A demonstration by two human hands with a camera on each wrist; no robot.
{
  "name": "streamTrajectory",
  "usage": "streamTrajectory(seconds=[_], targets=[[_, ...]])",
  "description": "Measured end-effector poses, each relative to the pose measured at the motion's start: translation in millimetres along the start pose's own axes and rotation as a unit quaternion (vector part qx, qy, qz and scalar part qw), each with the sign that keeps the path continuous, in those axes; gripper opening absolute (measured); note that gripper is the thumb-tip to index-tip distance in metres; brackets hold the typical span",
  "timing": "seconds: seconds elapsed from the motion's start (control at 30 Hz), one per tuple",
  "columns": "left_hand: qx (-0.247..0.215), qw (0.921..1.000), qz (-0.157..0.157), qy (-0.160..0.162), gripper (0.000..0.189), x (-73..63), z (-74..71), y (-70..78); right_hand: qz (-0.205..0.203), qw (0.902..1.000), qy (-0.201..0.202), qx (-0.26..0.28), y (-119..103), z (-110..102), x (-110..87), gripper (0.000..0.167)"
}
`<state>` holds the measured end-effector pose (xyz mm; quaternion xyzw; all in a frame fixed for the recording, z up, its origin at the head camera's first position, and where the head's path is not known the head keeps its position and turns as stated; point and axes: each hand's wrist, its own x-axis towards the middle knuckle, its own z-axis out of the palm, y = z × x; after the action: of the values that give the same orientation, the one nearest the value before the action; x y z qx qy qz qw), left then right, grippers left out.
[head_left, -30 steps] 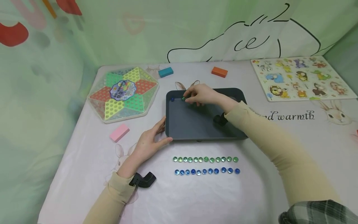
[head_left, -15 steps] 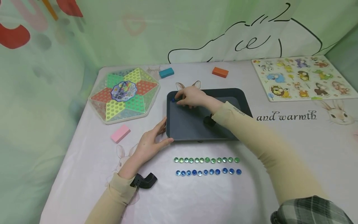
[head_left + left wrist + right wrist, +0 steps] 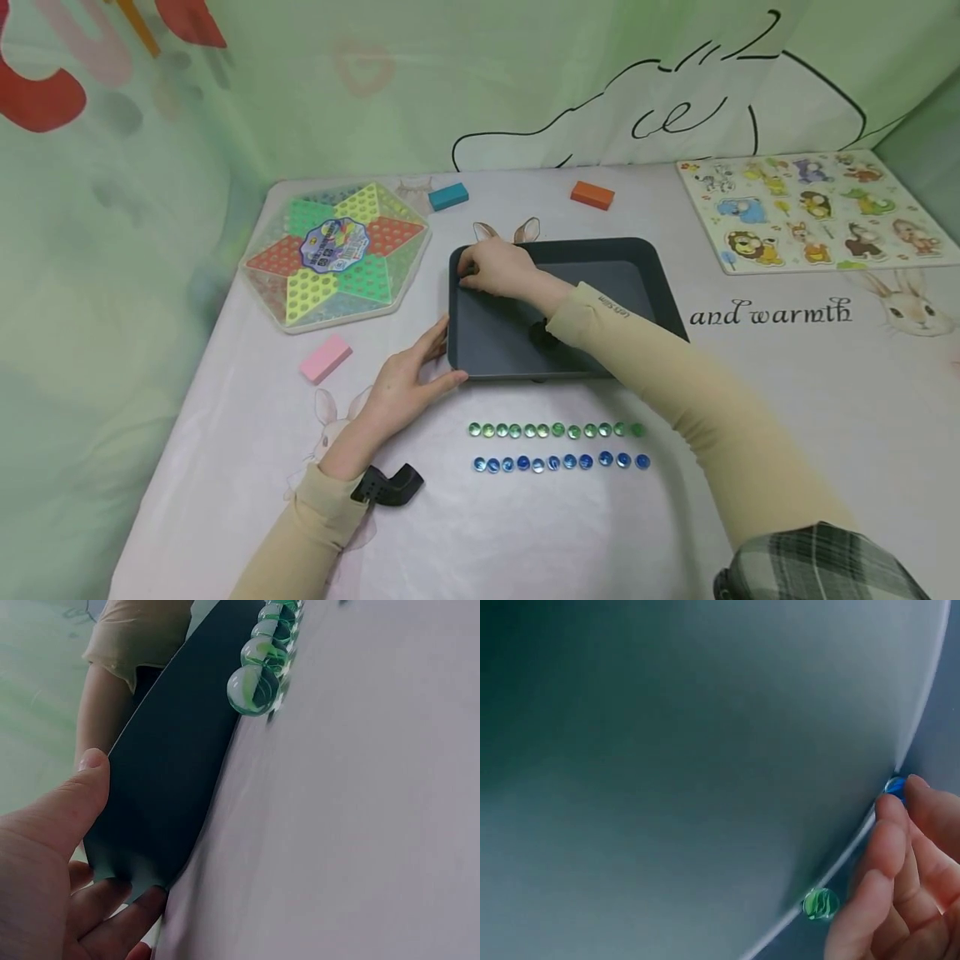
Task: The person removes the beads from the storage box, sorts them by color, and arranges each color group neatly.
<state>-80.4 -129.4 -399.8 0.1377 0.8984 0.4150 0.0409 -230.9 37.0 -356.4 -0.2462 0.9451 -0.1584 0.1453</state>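
My right hand [image 3: 501, 268] is inside the dark grey tray [image 3: 495, 333], at its far left corner. Its thumb and finger pinch a blue marble [image 3: 895, 787], which the hand hides in the head view. A green marble [image 3: 821, 904] lies by the tray wall close to these fingers. At the tray's near left corner, my left hand [image 3: 401, 387] holds the tray, thumb against the front rim and fingers against the side. In front of the tray lie a row of green marbles [image 3: 558, 429] and, nearer me, a row of blue marbles [image 3: 570, 461].
A Chinese checkers board [image 3: 335, 258] lies to the left, with a pink block [image 3: 326, 359] below it. Behind the tray are a blue block [image 3: 448, 197] and an orange block [image 3: 592, 196]. An animal puzzle board [image 3: 817, 212] lies at the far right.
My right hand has moved left along the tray's far side, from the green marble to the blue marble in the corner. My left hand stays at the tray's near left corner.
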Motion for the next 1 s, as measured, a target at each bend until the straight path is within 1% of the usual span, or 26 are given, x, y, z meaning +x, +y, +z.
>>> streamTrajectory(seconds=[0.13,0.27,0.5,0.6,0.73,0.87,1.0], targets=[[0.000,1.0000,0.003,-0.001,0.077,-0.1,0.7,0.3,0.003,1.0000,0.003,-0.003,-1,-1,-2.3,0.023],[0.002,1.0000,0.002,0.002,0.077,-0.4,0.5,0.4,-0.001,0.9997,0.002,0.026,0,-8,-9.8,0.024],[0.003,1.0000,0.000,-0.001,0.077,-0.5,-1.5,1.3,-0.030,0.9953,0.006,0.092,6,-29,-31.5,0.023],[0.005,1.0000,0.000,0.000,0.077,-0.1,-1.9,1.0,-0.035,0.9920,0.011,0.121,8,-39,-43.9,0.022],[0.004,1.0000,-0.002,0.002,0.077,0.3,-2.4,0.5,-0.058,0.9880,0.021,0.142,10,-49,-63.3,0.019],[0.004,1.0000,-0.004,0.000,0.077,0.5,-1.5,0.2,-0.079,0.9855,0.023,0.149,17,-49,-83.9,0.018],[0.004,1.0000,-0.004,0.001,0.077,0.4,-0.1,0.3,-0.070,0.9868,0.015,0.145,24,-49,-107.0,0.016]])
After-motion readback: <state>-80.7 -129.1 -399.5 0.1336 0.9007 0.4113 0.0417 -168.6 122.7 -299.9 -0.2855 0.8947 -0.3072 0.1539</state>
